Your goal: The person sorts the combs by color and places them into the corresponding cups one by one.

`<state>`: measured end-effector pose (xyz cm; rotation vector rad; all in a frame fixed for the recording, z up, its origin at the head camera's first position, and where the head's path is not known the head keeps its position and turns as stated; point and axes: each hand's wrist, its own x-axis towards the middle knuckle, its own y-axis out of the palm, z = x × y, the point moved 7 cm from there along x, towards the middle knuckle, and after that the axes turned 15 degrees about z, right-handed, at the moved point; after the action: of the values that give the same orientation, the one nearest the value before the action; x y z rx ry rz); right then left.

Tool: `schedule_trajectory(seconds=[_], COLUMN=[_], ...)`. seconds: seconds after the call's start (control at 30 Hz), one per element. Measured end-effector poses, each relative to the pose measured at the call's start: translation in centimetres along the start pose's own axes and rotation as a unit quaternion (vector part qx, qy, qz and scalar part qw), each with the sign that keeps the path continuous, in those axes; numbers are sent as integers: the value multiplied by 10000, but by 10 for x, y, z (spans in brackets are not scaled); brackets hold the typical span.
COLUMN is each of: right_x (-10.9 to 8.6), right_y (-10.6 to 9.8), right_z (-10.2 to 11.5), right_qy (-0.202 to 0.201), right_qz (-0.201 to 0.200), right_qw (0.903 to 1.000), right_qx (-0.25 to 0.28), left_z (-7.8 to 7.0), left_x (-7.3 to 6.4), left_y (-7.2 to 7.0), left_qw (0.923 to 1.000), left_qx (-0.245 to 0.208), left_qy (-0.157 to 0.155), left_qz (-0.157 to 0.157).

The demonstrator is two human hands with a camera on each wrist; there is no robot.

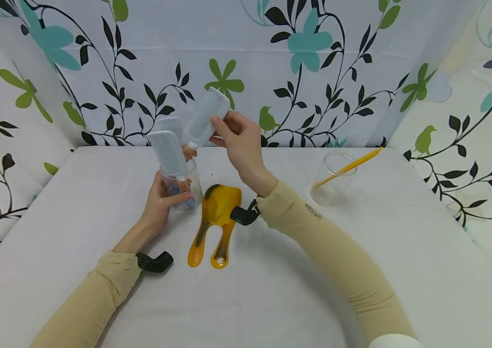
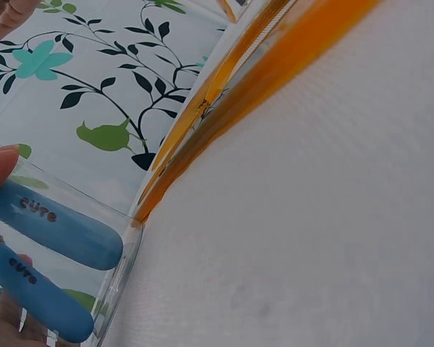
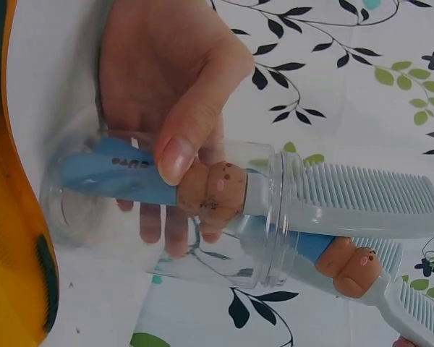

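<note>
My left hand (image 1: 156,205) grips a clear jar (image 1: 195,188) at the left middle of the table. Two pale blue combs stand in it; the nearer comb (image 1: 169,152) has a brown bear figure and a blue handle (image 3: 119,177) inside the jar. Above the jar's mouth, my right hand (image 1: 246,145) pinches a third comb (image 1: 207,118) by its toothed part. In the right wrist view this comb's bear (image 3: 353,271) is just outside the rim, and its blue handle reaches into the mouth. Two blue handles (image 2: 58,224) show through the glass in the left wrist view.
An amber-yellow piece (image 1: 224,200) with a broad head and two handles lies right of the held jar; its kind is unclear. Farther right, a second clear jar (image 1: 321,195) holds a slim yellow stick (image 1: 361,159). Patterned curtains (image 1: 246,63) stand behind the white table (image 1: 293,299).
</note>
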<state>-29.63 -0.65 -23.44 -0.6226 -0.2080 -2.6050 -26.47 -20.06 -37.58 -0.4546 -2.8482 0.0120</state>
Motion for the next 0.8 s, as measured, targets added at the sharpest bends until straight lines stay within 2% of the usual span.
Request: schedule_trajectory(seconds=[0.23, 0.5, 0.8], right_x=[3, 5, 6], right_y=[6, 5, 28], right_z=[18, 32, 12], right_qy=[-603, -877, -573], right_qz=[78, -2, 1030], right_qw=[9958, 9878, 9756], right_qx=[-687, -1287, -1853], left_z=[1, 3, 2], left_x=[-1, -1, -1], left_y=[2, 1, -1], left_qw=[9999, 9998, 9999], left_qx=[71, 184, 58], left_qy=[51, 63, 150], left_qz=[60, 74, -30])
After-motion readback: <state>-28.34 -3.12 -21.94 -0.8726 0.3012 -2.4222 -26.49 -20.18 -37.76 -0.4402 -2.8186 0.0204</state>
